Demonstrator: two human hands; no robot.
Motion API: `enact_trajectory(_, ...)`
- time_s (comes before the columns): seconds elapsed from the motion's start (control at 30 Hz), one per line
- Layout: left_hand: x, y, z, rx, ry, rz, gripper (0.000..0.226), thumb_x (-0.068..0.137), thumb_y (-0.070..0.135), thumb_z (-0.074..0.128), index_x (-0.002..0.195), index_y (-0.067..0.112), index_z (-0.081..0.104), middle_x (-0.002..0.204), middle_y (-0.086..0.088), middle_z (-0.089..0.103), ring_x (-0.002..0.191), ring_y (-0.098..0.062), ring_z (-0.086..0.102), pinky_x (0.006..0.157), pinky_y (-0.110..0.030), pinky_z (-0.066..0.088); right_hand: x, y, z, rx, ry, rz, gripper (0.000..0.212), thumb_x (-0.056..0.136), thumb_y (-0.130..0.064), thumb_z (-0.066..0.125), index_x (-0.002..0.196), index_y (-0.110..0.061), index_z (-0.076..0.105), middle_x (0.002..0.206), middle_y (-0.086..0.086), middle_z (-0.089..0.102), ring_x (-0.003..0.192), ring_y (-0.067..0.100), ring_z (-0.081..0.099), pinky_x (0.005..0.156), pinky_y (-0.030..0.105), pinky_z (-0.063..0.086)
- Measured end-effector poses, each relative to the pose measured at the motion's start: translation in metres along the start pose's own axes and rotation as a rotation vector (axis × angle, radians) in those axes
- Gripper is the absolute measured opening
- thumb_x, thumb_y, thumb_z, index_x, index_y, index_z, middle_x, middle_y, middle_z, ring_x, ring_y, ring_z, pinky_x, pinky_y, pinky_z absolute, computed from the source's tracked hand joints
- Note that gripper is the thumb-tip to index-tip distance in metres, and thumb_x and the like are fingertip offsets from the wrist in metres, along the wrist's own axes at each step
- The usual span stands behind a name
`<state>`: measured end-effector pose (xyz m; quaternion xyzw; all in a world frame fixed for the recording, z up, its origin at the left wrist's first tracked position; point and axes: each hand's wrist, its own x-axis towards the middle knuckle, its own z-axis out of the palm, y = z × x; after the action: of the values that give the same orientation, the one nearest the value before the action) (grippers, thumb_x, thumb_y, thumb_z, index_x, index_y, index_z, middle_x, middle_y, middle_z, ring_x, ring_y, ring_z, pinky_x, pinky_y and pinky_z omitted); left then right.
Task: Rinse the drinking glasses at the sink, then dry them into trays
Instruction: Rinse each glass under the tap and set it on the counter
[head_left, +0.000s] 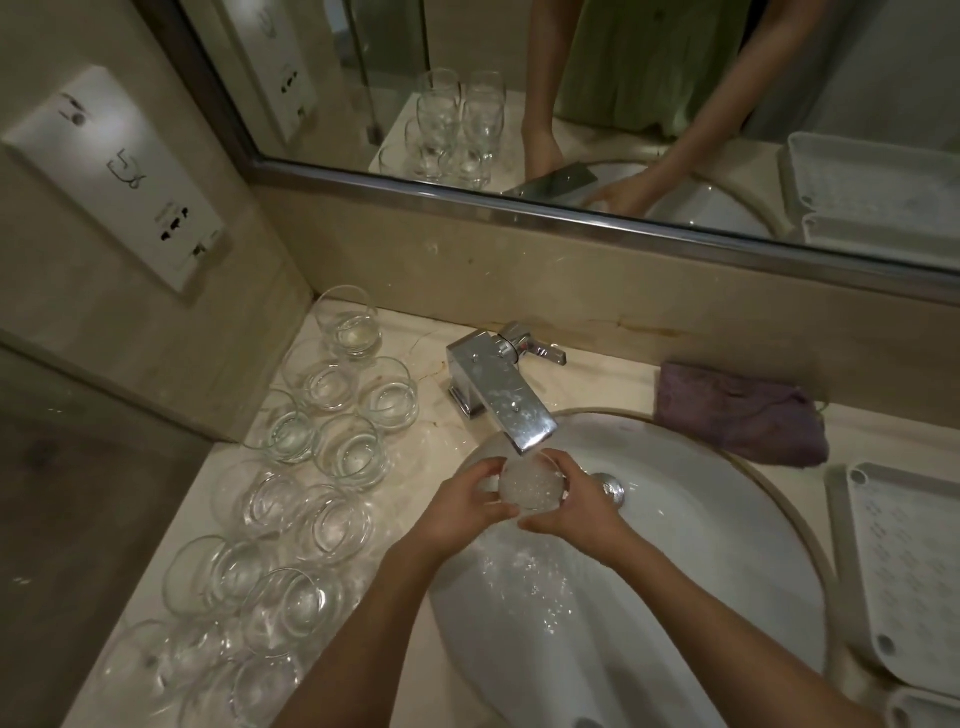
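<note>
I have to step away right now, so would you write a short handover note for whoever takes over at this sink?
Left hand and right hand both grip one glass under the running faucet, over the sink.
Waiting glasses stand on the counter, left of the sink.
Trays on the right hold nothing visible; purple cloth lies behind the sink.
Done: no glass trayed.
Left: finish rinsing, dry, tray all.
</note>
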<state>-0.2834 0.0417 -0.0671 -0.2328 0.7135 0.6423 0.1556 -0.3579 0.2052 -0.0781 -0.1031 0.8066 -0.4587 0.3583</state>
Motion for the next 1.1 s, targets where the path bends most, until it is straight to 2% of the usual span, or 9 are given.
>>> enact_trajectory(0.1, -0.003, -0.003, -0.008, -0.064, -0.026, -0.046, 0.046, 0.079, -0.003, 0.072, 0.117, 0.016, 0.058, 0.118, -0.002, 0.063, 0.086, 0.002, 0.067, 0.074, -0.013, 0.050, 0.007, -0.012, -0.004, -0.189, -0.063, -0.028, 0.089, 0.060, -0.024, 0.089, 0.137, -0.023, 0.044, 0.125, -0.011, 0.049, 0.113, 0.011, 0.052, 0.092, 0.025, 0.046)
enact_trajectory(0.2, -0.005, -0.005, -0.006, -0.083, -0.031, -0.067, 0.036, 0.084, 0.000, 0.068, 0.115, 0.016, 0.059, 0.106, 0.001, 0.065, 0.082, 0.008, 0.064, 0.071, -0.009, 0.047, 0.017, -0.021, -0.017, -0.263, -0.166, 0.005, 0.081, 0.057, -0.029, 0.089, 0.129, -0.022, 0.052, 0.119, -0.007, 0.057, 0.105, 0.012, 0.057, 0.087, 0.024, 0.047)
enact_trajectory(0.3, -0.004, 0.004, 0.004, -0.025, 0.020, -0.042, 0.045, 0.082, 0.011, 0.074, 0.122, 0.020, 0.059, 0.115, 0.003, 0.063, 0.093, 0.000, 0.063, 0.076, -0.008, 0.046, 0.013, -0.016, -0.023, -0.115, -0.174, 0.070, 0.074, 0.060, -0.019, 0.089, 0.124, -0.026, 0.053, 0.119, -0.004, 0.059, 0.101, 0.009, 0.060, 0.083, 0.020, 0.050)
enact_trajectory(0.43, -0.003, 0.007, 0.007, 0.003, 0.037, -0.014, 0.052, 0.075, 0.001, 0.078, 0.115, 0.027, 0.057, 0.115, 0.003, 0.063, 0.098, -0.009, 0.063, 0.073, -0.008, 0.048, -0.007, -0.005, -0.008, 0.114, -0.029, 0.040, 0.078, 0.061, 0.000, 0.087, 0.120, -0.031, 0.046, 0.118, -0.007, 0.056, 0.100, 0.012, 0.058, 0.077, 0.014, 0.052)
enact_trajectory(0.53, -0.004, 0.002, -0.003, -0.044, 0.009, -0.067, 0.053, 0.073, -0.009, 0.075, 0.116, 0.016, 0.058, 0.117, -0.004, 0.062, 0.096, -0.010, 0.064, 0.077, -0.013, 0.050, -0.007, -0.013, 0.001, -0.126, -0.014, -0.050, 0.083, 0.062, -0.012, 0.088, 0.132, -0.024, 0.044, 0.122, -0.009, 0.050, 0.111, 0.012, 0.051, 0.081, 0.008, 0.042)
enact_trajectory(0.63, -0.002, 0.001, -0.005, -0.006, -0.008, -0.092, 0.051, 0.075, -0.001, 0.076, 0.121, 0.012, 0.060, 0.118, -0.002, 0.065, 0.107, -0.012, 0.061, 0.084, -0.013, 0.047, 0.004, -0.021, -0.006, -0.329, -0.067, -0.063, 0.091, 0.062, -0.025, 0.088, 0.140, -0.018, 0.042, 0.133, -0.004, 0.050, 0.118, 0.014, 0.049, 0.091, 0.020, 0.041)
enact_trajectory(0.77, 0.001, 0.012, 0.008, 0.046, 0.022, -0.041, 0.053, 0.077, 0.003, 0.076, 0.127, 0.013, 0.059, 0.116, 0.008, 0.061, 0.099, -0.007, 0.061, 0.072, -0.003, 0.044, 0.005, -0.014, -0.018, -0.179, -0.066, 0.021, 0.082, 0.060, -0.018, 0.090, 0.130, -0.026, 0.048, 0.114, -0.007, 0.060, 0.096, 0.009, 0.059, 0.067, 0.003, 0.041)
enact_trajectory(0.93, 0.002, 0.008, 0.008, 0.026, 0.040, -0.055, 0.050, 0.074, -0.009, 0.074, 0.118, 0.009, 0.060, 0.114, 0.001, 0.060, 0.082, -0.004, 0.062, 0.064, -0.008, 0.048, -0.005, -0.001, -0.010, -0.155, 0.001, -0.078, 0.085, 0.062, -0.014, 0.089, 0.134, -0.020, 0.045, 0.126, -0.003, 0.054, 0.114, 0.015, 0.054, 0.087, 0.016, 0.044)
enact_trajectory(1.1, 0.005, 0.002, 0.000, -0.038, 0.008, -0.071, 0.042, 0.073, -0.004, 0.076, 0.110, 0.013, 0.067, 0.113, -0.001, 0.068, 0.104, -0.012, 0.064, 0.086, -0.016, 0.049, 0.011, -0.024, -0.023, -0.378, -0.143, -0.021, 0.090, 0.060, -0.025, 0.089, 0.138, -0.018, 0.045, 0.127, -0.003, 0.055, 0.115, 0.015, 0.053, 0.091, 0.024, 0.045)
